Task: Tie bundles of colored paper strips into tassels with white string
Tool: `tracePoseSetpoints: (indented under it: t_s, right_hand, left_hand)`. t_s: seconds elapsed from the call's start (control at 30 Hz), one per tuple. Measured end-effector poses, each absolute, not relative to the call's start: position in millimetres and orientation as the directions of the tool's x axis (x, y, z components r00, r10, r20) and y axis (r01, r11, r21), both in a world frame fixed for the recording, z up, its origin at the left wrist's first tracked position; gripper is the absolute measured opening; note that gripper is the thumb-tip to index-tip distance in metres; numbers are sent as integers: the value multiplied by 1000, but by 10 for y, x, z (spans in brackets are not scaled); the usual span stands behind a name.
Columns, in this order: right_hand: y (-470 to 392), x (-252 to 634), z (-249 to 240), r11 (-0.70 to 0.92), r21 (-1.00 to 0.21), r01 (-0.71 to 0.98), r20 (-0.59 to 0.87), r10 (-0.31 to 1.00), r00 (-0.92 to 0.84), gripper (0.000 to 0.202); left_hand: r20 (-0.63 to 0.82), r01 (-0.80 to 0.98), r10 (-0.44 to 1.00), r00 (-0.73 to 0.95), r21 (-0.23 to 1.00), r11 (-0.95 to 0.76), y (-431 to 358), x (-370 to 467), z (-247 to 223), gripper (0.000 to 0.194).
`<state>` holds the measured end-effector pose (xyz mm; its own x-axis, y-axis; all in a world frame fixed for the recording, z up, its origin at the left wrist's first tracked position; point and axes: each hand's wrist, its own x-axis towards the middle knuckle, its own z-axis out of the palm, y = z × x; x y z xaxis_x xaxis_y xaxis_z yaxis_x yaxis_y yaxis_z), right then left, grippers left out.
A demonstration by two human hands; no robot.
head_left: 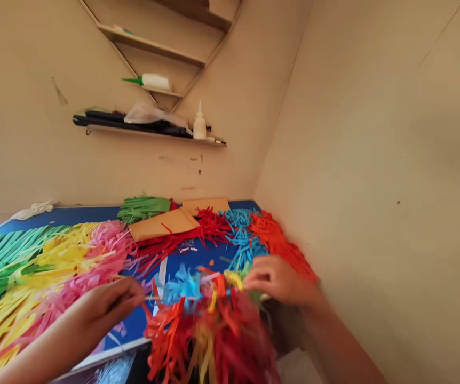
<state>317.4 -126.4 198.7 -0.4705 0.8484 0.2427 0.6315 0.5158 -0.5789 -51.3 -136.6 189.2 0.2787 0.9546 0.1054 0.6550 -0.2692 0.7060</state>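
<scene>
A bundle of fringed tissue paper (214, 325) in red, orange, yellow and blue hangs between my hands at the table's front edge; its lower part is blurred. My left hand (121, 298) is closed in a pinch at its left end, on a thin pale strand that runs into the bundle. Purple strips show beside those fingertips. My right hand (278, 277) is pinched at the other end, by yellow fringe (234, 279) and some green fringe. The exact spot held by the right fingertips is partly hidden.
On the blue table (209, 256), yellow fringe (70, 250), pink fringe (110, 240) and green fringe (17, 250) lie left. Brown envelopes (164, 224), red fringe (214, 224), blue fringe (242, 229) and orange fringe (278, 240) lie behind. Glue bottles (199, 125) stand on wall shelves.
</scene>
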Motion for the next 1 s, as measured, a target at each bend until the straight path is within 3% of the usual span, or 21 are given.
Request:
tracePoseSetpoints:
  t_s: [0.07, 0.23, 0.37, 0.47, 0.63, 0.8, 0.93, 1.0]
  right_hand:
    - [-1249, 3193, 1996, 513, -604, 609, 265, 851, -454, 24]
    - [-1223, 3237, 1970, 519, -582, 626, 284, 851, -442, 29]
    - [-1255, 3275, 1998, 590, -554, 588, 328, 803, -497, 32]
    - [-1284, 3267, 2018, 564, -606, 561, 321, 818, -477, 31]
    - [-1241, 3212, 1965, 454, -673, 584, 318, 890, -326, 21]
    - [-1171, 3236, 2040, 504, -678, 535, 392, 864, -316, 17]
    - [-1181, 3240, 2161, 600, -604, 525, 482, 799, -359, 16]
    - [-1182, 3215, 2170, 573, -594, 564, 455, 818, -352, 15]
  left_hand:
    - [131, 600, 967, 218, 764, -239, -1373, -496, 1944, 46]
    - [-62, 561, 955, 289, 819, -117, -1297, -507, 1944, 39]
    - [-31, 542, 966, 255, 832, -116, -1249, -548, 1879, 35]
    - [17, 523, 958, 287, 835, -171, -1220, -531, 1854, 39]
    - [101, 599, 967, 233, 769, -225, -1133, -302, 1902, 48]
    - [47, 674, 985, 168, 724, -149, -1059, -136, 2238, 55]
    - [126, 718, 957, 260, 637, -279, -1065, -62, 2441, 54]
    - [180, 726, 924, 338, 575, -377, -1052, 4, 2395, 52]
